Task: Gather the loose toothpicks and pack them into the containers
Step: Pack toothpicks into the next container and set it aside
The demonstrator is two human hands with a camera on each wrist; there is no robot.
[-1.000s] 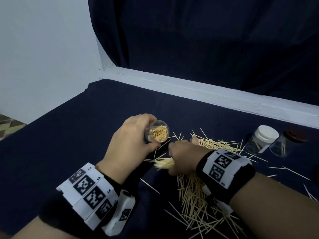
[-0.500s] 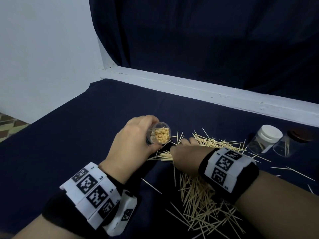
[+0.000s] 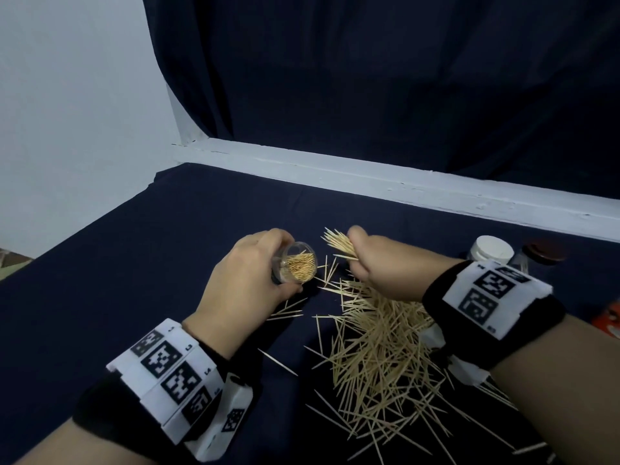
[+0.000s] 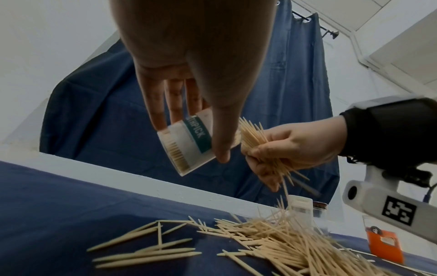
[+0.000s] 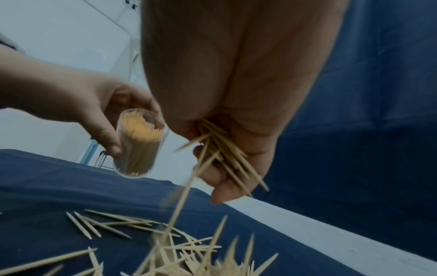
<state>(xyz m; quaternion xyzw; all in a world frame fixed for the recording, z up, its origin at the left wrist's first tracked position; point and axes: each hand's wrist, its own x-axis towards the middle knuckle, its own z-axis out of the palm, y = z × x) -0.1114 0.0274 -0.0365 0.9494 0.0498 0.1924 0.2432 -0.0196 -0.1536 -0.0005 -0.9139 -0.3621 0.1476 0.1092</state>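
My left hand (image 3: 248, 283) grips a clear plastic toothpick container (image 3: 297, 263), tilted with its open mouth toward the right and partly filled with toothpicks; its label shows in the left wrist view (image 4: 189, 143). My right hand (image 3: 379, 263) is lifted off the cloth and clutches a bundle of toothpicks (image 3: 337, 245), tips pointing at the container mouth, a short gap away. A few toothpicks (image 5: 187, 190) slip from the fist and fall. A large heap of loose toothpicks (image 3: 379, 350) lies on the dark blue cloth beneath the right forearm.
A jar with a white lid (image 3: 491, 250) and another with a dark brown lid (image 3: 545, 251) stand at the right, behind my right wrist. An orange object (image 3: 609, 322) lies at the right edge. A white ledge (image 3: 369, 176) and a dark curtain bound the far side.
My right hand has risen from the heap with a bundle of toothpicks and moved up beside the container mouth. A few toothpicks drop from it. The left hand keeps holding the container.
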